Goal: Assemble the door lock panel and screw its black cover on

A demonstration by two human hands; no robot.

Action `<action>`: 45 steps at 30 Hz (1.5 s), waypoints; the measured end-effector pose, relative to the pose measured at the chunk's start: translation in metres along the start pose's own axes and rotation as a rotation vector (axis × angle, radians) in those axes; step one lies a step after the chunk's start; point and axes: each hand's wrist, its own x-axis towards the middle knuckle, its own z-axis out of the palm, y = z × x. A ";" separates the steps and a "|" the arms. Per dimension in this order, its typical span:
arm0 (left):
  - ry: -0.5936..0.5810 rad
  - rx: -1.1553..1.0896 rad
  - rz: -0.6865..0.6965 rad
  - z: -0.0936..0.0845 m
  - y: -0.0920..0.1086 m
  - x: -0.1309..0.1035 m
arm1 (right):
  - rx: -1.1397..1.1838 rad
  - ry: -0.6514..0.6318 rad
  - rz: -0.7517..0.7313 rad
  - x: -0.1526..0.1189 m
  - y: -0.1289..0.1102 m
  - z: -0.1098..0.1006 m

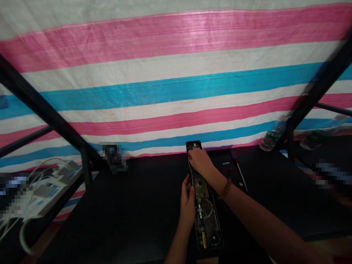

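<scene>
A long black door lock panel (pixel 202 190) lies lengthwise in front of me, its inner side up, showing a metal plate, springs, a brass-coloured part and thin white wires. My left hand (pixel 188 201) grips its left edge near the middle, thumb on the rim and fingers curled at the side. Over the panel's far part, my right hand (pixel 202 161) is closed with the fingertips pressed down inside. A white wire (pixel 191 178) runs out from beneath those fingers along the left side. Whatever the right fingertips pinch is hidden.
Right of the panel lie a screwdriver (pixel 238 167) and small loose parts (pixel 241 184) on the black table (pixel 137 212). A plastic bottle (pixel 273 135) leans by the right frame post. Far left is a white power strip (pixel 45 196) with cables. Striped sheeting (pixel 165 91) hangs behind.
</scene>
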 end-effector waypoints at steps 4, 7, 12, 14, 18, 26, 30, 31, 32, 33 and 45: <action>-0.004 0.005 -0.015 0.000 0.000 -0.001 | -0.069 0.033 0.008 -0.006 -0.005 0.001; 0.002 -0.002 -0.005 0.001 0.000 -0.001 | -0.106 0.055 -0.024 -0.009 -0.007 0.003; -0.010 -0.018 -0.011 0.000 -0.002 0.000 | -0.137 0.093 -0.086 -0.011 -0.003 0.008; -0.017 -0.010 -0.014 0.000 -0.002 0.000 | -0.148 0.095 -0.110 -0.011 0.000 0.009; -0.018 -0.003 0.005 0.000 -0.002 0.000 | -0.132 0.061 -0.124 -0.009 0.003 0.008; -0.026 0.002 -0.004 -0.002 -0.003 0.001 | 0.063 -0.041 -0.047 0.004 0.006 -0.002; -0.014 0.005 -0.009 -0.001 -0.002 0.001 | 0.104 -0.057 -0.004 0.007 0.009 -0.003; -0.016 0.000 -0.013 -0.001 -0.002 0.001 | 0.115 -0.059 0.008 0.008 0.009 -0.002; -0.020 -0.005 -0.016 -0.001 -0.001 0.001 | 0.127 -0.060 0.020 0.008 0.010 -0.002; -0.024 -0.010 -0.015 0.000 -0.001 0.001 | 0.139 -0.061 0.031 0.008 0.010 -0.001; -0.043 0.000 -0.020 -0.001 -0.002 0.000 | 0.184 -0.142 0.117 0.022 0.011 -0.006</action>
